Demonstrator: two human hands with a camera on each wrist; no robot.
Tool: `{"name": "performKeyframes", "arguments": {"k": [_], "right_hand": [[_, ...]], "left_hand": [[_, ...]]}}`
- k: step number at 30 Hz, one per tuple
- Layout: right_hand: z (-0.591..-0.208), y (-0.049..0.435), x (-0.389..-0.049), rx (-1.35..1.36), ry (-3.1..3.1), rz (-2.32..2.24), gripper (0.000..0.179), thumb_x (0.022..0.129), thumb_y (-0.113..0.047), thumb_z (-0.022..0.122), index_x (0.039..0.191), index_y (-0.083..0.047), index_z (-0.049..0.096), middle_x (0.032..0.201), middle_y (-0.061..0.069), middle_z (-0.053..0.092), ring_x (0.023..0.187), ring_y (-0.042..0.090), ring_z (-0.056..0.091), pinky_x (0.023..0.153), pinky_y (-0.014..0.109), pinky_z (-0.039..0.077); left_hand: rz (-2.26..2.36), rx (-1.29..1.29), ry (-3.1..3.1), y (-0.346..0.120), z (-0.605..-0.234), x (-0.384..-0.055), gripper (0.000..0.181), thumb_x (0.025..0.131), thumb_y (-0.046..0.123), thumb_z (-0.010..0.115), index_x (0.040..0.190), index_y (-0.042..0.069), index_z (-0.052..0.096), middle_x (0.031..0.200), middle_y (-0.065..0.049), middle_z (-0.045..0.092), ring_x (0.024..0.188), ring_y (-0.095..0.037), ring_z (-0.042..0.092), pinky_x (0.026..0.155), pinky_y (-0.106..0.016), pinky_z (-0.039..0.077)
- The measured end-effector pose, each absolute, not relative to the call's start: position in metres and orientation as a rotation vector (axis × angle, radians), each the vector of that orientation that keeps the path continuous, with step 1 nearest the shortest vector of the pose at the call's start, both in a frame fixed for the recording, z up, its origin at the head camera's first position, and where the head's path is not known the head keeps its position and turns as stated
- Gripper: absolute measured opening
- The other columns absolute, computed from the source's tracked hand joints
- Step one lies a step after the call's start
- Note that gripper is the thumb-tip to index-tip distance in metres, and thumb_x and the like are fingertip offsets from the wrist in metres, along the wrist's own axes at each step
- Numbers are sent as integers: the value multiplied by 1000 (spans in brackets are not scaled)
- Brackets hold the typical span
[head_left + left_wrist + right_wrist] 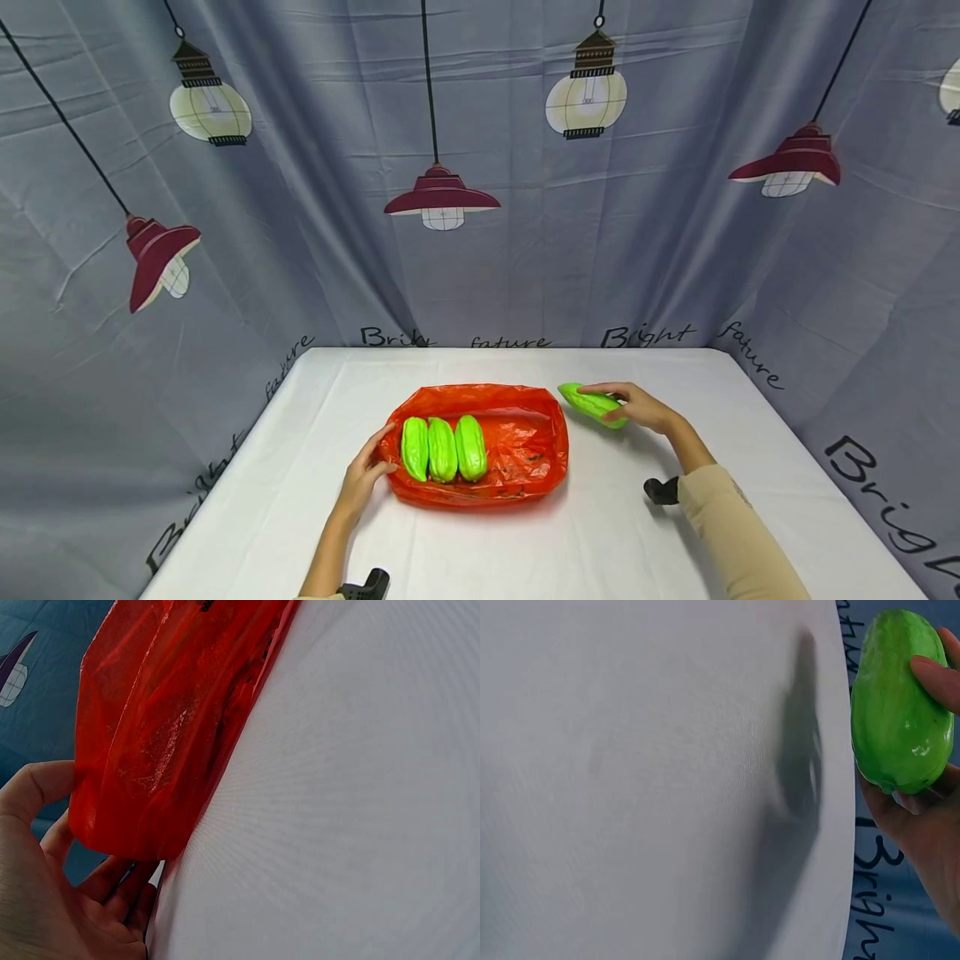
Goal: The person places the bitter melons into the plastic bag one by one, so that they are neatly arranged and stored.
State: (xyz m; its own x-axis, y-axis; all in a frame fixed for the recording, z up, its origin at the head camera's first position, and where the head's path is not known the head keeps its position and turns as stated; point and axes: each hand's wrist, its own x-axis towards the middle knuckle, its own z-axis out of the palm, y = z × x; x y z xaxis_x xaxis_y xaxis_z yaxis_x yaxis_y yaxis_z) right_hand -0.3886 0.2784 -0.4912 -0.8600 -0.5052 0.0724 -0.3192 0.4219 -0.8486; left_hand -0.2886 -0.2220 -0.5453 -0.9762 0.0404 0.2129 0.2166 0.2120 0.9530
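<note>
A red plastic bag [517,450] lies spread open in the middle of the table. Three bright green, lengthwise-ridged gourds [442,450] lie side by side in its left part. At the bag's left end, my left hand [365,475] holds the rim with fingers spread around it; the left wrist view shows fingers against the red plastic [150,750]. To the right of the bag, my right hand [637,406] grips another green gourd [588,404]. In the right wrist view this gourd [896,712] sits between thumb and fingers, apart from its shadow on the cloth.
White cloth covers the table [600,525]. A grey curtain [510,275] with printed lamps and lettering hangs behind and at both sides. Black devices are at both wrists, the right one [662,492] above the cloth.
</note>
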Motion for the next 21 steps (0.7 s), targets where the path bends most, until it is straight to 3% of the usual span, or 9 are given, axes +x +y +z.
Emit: {"name": "performKeyframes", "arguments": {"k": [12, 18, 21], "right_hand": [[-488, 266, -376, -720, 2440, -1502, 62, 76, -3, 67, 135, -11, 49, 140, 15, 40, 108, 27, 42, 86, 37, 37], [-475, 258, -370, -746, 2426, -1524, 63, 80, 0, 64, 139, -10, 43, 144, 15, 35, 107, 34, 42, 85, 42, 38], [-472, 256, -369, -713, 2460, -1533, 64, 82, -11, 66, 141, -17, 41, 143, 15, 36, 107, 35, 46, 84, 43, 40]], "left_hand": [[-1880, -261, -2350, -215, -518, -273, 60, 81, 0, 60, 138, 7, 43, 143, -13, 37, 125, -31, 38, 92, -16, 33], [-1866, -258, -2342, -219, -533, -281, 60, 81, 3, 61, 138, 13, 45, 142, -11, 38, 125, -28, 39, 93, -19, 34], [-1872, -248, -2351, -217, -528, -278, 60, 81, 4, 61, 138, 13, 44, 142, -10, 38, 124, -27, 39, 93, -18, 34]]}}
